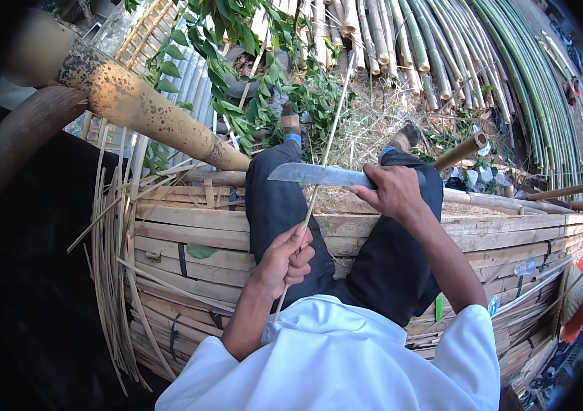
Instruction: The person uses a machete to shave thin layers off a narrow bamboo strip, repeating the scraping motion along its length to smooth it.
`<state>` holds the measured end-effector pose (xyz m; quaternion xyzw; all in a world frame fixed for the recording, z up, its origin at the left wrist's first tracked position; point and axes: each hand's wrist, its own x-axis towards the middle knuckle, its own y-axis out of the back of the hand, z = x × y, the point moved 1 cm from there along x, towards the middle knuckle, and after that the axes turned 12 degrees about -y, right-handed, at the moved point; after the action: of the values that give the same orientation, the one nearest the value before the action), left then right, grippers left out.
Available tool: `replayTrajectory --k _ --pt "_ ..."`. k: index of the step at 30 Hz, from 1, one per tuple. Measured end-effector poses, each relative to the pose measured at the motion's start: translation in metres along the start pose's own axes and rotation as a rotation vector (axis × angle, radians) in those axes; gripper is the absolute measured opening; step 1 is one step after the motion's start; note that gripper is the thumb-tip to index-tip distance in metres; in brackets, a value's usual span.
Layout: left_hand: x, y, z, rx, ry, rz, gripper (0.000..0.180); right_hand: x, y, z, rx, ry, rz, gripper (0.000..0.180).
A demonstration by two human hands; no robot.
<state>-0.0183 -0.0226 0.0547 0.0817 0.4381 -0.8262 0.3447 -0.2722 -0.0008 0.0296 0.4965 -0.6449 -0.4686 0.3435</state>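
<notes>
My left hand (284, 258) is closed around a thin bamboo strip (333, 130), which runs from near my shirt up and away between my legs. In my right hand (395, 190) is the handle of a machete (322, 175). Its broad grey blade points left and lies across the strip above my left fist. From this view I cannot tell whether the blade cuts into the strip or only crosses it. Both hands are over my lap, above my dark trousers.
I sit on a bench of stacked bamboo slats (195, 236). Loose thin strips (110, 274) hang at its left end. A thick bamboo pole (147, 103) slants in at the upper left. Leafy branches (216, 65) and many bamboo poles (435, 48) lie ahead. A plastic bottle (525, 266) sits at right.
</notes>
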Motion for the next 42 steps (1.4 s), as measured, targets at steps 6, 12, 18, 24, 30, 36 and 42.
replayTrajectory --k 6,12,18,24,30,36,42 --pt "-0.008 0.002 -0.012 -0.072 0.053 -0.046 0.031 0.024 0.011 0.039 0.142 -0.236 0.118 0.050" --pt "-0.005 0.002 -0.019 -0.067 0.041 -0.025 0.030 0.003 0.006 0.013 0.072 -0.042 0.050 0.051" --pt "-0.004 0.004 -0.011 -0.062 0.061 -0.072 0.031 -0.019 -0.004 -0.016 0.149 0.160 -0.112 0.048" --pt "-0.003 0.001 -0.006 -0.052 0.032 -0.066 0.030 -0.002 0.005 -0.007 0.047 0.235 -0.010 0.054" --pt "-0.011 0.003 -0.003 -0.057 0.065 -0.045 0.030 0.026 0.014 0.032 -0.007 -0.100 0.158 0.054" --pt "-0.013 0.009 -0.022 -0.096 0.084 -0.048 0.030 0.019 0.012 0.036 0.081 -0.064 0.027 0.053" --pt "-0.013 0.010 -0.015 -0.018 0.107 -0.030 0.029 0.026 0.007 0.037 0.057 -0.078 0.056 0.057"
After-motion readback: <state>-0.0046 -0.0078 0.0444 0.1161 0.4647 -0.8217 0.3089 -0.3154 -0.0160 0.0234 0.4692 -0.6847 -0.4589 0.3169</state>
